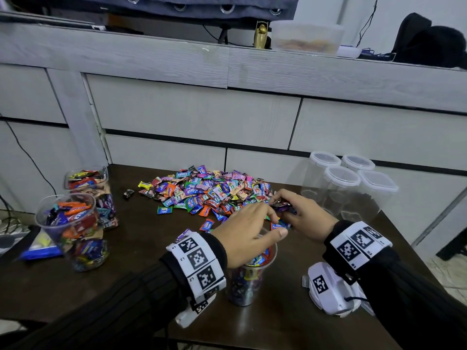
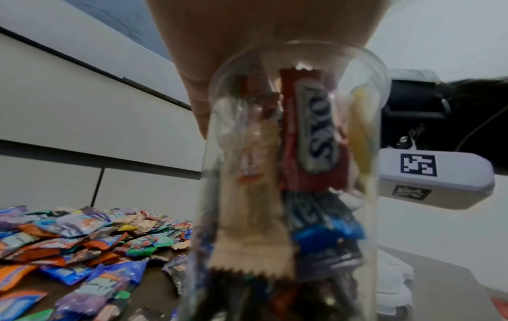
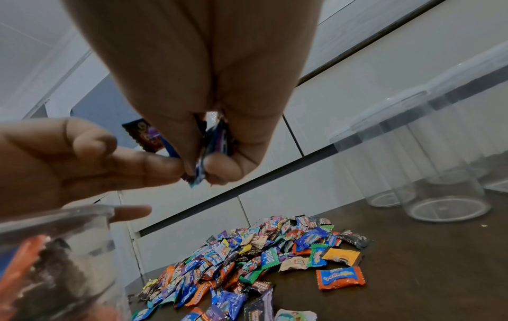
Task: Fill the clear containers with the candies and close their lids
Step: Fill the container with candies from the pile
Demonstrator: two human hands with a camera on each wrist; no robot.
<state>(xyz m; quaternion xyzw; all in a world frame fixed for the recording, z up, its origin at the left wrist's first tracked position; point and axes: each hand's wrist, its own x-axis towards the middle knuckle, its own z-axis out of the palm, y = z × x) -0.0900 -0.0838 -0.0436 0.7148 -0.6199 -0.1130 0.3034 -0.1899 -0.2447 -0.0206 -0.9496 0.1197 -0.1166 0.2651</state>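
A clear container, nearly full of wrapped candies, stands at the table's front; it fills the left wrist view. My left hand hovers over its mouth with fingers stretched forward. Those fingers touch a small bunch of candies that my right hand pinches just beyond the rim. In the right wrist view the right hand grips dark blue and purple wrappers. The loose candy pile lies behind both hands.
Two filled lidless containers stand at the left table edge. Several empty lidded containers cluster at the back right. White drawer fronts rise right behind the dark table. A blue packet lies off the left edge.
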